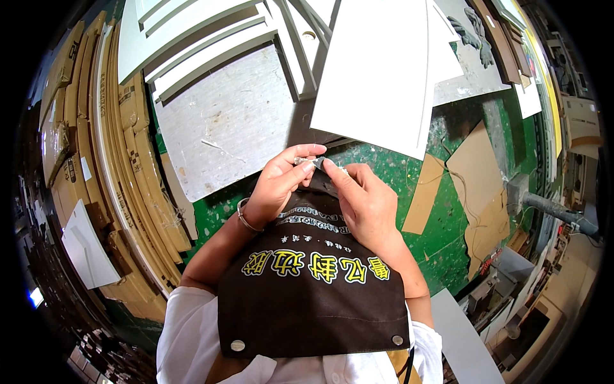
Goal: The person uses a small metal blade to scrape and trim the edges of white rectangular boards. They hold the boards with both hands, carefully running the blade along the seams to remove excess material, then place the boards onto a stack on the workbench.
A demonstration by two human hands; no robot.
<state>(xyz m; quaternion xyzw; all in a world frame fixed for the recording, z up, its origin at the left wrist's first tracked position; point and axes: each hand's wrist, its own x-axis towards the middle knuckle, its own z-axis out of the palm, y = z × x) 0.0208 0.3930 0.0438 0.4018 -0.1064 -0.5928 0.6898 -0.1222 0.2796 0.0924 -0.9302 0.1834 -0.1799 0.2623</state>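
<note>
My left hand [281, 180] and my right hand [368, 203] meet in front of my dark apron [313, 307], fingertips close together. Between them is a small grey and whitish piece [318, 162], too small to name. The left thumb and index finger pinch its left end. The right thumb presses at its other side, and the right fingers curl in behind, with a bit of something white showing past them. A metal bangle [245, 215] circles my left wrist. Beyond the hands lies a large white panel [377, 70], one corner over the green floor.
More white panels and grey-edged strips [211, 57] lie on a scuffed grey board [211, 121] ahead. Flattened cardboard [144, 173] is stacked at the left. Brown sheets [476, 185] lie on the paint-spotted green floor [441, 256] at right. Dark gloves [473, 35] rest at the far right.
</note>
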